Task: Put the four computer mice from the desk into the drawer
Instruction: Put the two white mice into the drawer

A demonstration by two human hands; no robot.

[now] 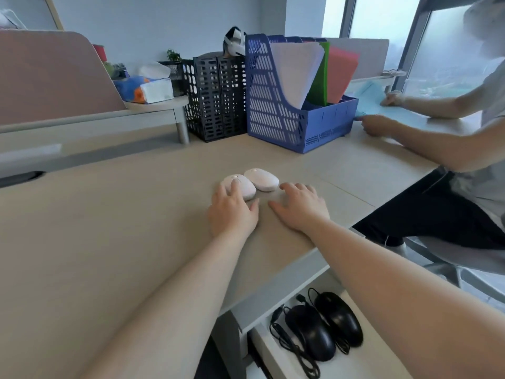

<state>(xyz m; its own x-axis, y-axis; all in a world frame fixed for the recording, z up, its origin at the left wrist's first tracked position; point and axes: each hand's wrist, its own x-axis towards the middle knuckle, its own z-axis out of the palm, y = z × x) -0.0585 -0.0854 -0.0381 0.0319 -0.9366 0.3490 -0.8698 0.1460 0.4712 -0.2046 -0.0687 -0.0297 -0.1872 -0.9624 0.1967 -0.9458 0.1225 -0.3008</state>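
Two white mice lie side by side on the beige desk (pixel 109 228). My left hand (pixel 232 212) rests on the left white mouse (pixel 244 186), fingers spread over its near end without closing on it. The right white mouse (pixel 262 179) lies bare just beyond my right hand (pixel 300 206), which lies flat on the desk, fingers apart, holding nothing. Below the desk edge the white drawer (pixel 363 362) stands pulled out. Two black wired mice lie in it, one on the left (pixel 310 332) and one on the right (pixel 338 318), with their cables coiled beside them.
A blue file rack (pixel 276 113) with papers and a black mesh rack (pixel 216 102) stand at the desk's far side. A tissue pack (pixel 147 88) sits on a raised shelf to the left. Another person (pixel 442 149) sits at the right, handling blue paper.
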